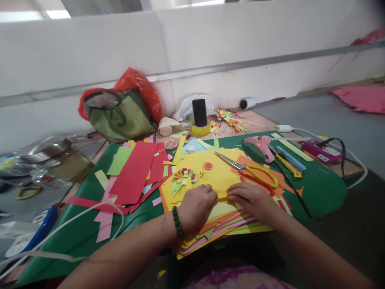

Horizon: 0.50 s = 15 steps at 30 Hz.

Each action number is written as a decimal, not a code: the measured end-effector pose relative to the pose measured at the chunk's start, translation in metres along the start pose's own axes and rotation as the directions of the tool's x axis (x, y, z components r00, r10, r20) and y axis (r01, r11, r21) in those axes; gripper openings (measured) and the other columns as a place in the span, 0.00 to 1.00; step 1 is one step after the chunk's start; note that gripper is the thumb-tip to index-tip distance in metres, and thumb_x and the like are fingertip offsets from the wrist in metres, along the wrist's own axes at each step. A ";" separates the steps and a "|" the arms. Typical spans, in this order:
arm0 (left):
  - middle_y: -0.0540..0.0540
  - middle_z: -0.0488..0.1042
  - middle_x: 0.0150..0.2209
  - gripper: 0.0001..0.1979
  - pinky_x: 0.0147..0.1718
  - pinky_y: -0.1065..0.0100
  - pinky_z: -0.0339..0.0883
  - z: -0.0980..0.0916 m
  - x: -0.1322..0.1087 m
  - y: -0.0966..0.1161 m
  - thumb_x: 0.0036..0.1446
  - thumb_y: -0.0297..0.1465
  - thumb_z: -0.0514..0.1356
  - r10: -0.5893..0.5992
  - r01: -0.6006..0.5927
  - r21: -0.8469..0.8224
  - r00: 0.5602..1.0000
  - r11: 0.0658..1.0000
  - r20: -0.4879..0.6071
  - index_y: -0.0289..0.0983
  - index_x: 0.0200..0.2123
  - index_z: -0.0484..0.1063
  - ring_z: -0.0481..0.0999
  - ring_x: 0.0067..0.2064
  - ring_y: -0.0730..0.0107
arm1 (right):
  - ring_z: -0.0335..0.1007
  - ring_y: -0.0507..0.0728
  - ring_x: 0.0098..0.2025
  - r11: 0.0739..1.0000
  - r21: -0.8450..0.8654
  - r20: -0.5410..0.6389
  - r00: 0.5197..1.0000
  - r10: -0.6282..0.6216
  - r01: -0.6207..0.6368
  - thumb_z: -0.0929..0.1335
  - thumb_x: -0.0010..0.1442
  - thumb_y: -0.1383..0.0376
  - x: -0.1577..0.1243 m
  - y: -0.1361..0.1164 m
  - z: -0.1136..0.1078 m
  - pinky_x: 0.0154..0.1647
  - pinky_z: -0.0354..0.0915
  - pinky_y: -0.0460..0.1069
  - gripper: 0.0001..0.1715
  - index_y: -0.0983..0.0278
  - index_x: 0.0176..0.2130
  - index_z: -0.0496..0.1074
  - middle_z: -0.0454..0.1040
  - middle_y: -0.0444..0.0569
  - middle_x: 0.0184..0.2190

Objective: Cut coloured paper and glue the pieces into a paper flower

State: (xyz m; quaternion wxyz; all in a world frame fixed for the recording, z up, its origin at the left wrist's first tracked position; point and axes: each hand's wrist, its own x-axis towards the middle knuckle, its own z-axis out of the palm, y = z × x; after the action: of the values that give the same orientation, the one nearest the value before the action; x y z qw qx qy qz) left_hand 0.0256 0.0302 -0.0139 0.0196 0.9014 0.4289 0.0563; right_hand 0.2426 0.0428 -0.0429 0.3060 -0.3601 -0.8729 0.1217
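Head: two hands (197, 206) (255, 200), one paper stack (219, 177)

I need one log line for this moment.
left hand: on yellow paper; right hand: on yellow paper; scissors: lying beyond right hand

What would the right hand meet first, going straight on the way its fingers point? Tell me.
Probably the left hand, just across the yellow paper from the right hand; exact depth is unclear.
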 end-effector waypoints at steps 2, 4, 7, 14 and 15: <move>0.47 0.74 0.32 0.12 0.31 0.65 0.62 0.001 0.002 -0.002 0.65 0.33 0.52 -0.030 0.029 -0.050 1.000 0.998 -0.009 0.38 0.32 0.72 0.73 0.35 0.66 | 0.75 0.54 0.39 0.997 0.037 0.011 0.998 0.064 -0.064 0.64 0.66 0.66 0.000 0.000 -0.001 0.41 0.71 0.48 0.11 0.63 0.36 0.76 0.79 0.49 0.36; 0.47 0.74 0.31 0.13 0.35 0.63 0.61 0.001 0.004 -0.004 0.65 0.34 0.52 -0.051 0.050 -0.081 0.999 0.995 -0.010 0.37 0.31 0.72 0.72 0.35 0.65 | 0.75 0.54 0.39 0.990 0.071 0.028 0.993 0.118 -0.119 0.64 0.65 0.66 0.001 0.000 -0.003 0.41 0.70 0.48 0.10 0.63 0.36 0.75 0.79 0.49 0.37; 0.46 0.74 0.30 0.15 0.39 0.61 0.59 -0.002 0.007 -0.005 0.65 0.34 0.53 -0.098 0.097 -0.095 0.995 0.991 -0.004 0.37 0.28 0.72 0.71 0.35 0.63 | 0.75 0.54 0.38 0.977 0.116 0.066 0.983 0.171 -0.178 0.64 0.65 0.66 0.004 -0.001 -0.006 0.40 0.70 0.47 0.11 0.64 0.36 0.75 0.79 0.49 0.37; 0.47 0.74 0.30 0.14 0.40 0.59 0.56 -0.004 0.009 -0.005 0.65 0.34 0.53 -0.150 0.149 -0.100 0.989 0.984 0.000 0.37 0.28 0.71 0.70 0.36 0.62 | 0.73 0.54 0.36 0.971 0.072 0.064 0.973 0.223 -0.228 0.64 0.63 0.68 0.008 -0.003 -0.007 0.38 0.67 0.48 0.09 0.64 0.35 0.73 0.78 0.49 0.34; 0.46 0.74 0.30 0.14 0.40 0.59 0.56 -0.003 0.009 -0.005 0.64 0.34 0.53 -0.156 0.154 -0.094 0.988 0.984 -0.007 0.37 0.28 0.71 0.70 0.36 0.62 | 0.73 0.55 0.36 0.971 0.052 0.055 0.971 0.232 -0.234 0.64 0.63 0.69 0.008 -0.003 -0.006 0.37 0.67 0.48 0.07 0.64 0.34 0.72 0.77 0.49 0.33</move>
State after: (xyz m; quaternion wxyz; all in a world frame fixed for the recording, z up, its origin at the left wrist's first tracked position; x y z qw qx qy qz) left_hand 0.0269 0.0399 -0.0105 0.0627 0.8629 0.4948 0.0812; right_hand 0.2403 0.0461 -0.0340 0.2787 -0.4480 -0.8278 0.1909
